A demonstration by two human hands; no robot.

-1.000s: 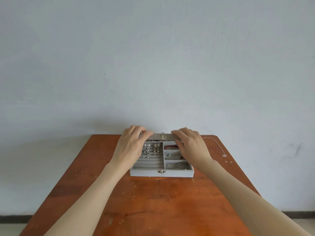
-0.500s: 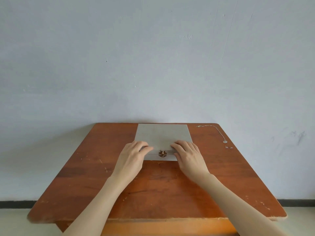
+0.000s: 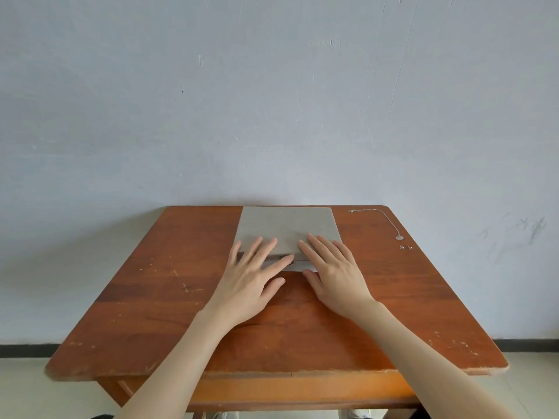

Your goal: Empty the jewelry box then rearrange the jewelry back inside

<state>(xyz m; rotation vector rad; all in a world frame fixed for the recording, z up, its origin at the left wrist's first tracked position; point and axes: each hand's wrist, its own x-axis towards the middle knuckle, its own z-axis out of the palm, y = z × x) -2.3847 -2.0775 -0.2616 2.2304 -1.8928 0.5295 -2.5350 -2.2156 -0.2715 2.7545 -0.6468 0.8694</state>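
Lying along the table's (image 3: 151,297) far edge, the shut jewelry box (image 3: 287,226) is touched equally by both spread, flat hands: left hand (image 3: 252,278), right hand (image 3: 332,269).

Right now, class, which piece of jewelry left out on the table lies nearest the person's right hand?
The pair of small earrings, just this side of the necklace's pendant, nearer the right hand; the chain trails back toward the wall.

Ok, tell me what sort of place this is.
Probably a plain room in a home, set up for a tabletop chore. A worn wooden table stands against a bare whitish wall, with a dark skirting strip and pale floor tiles below.
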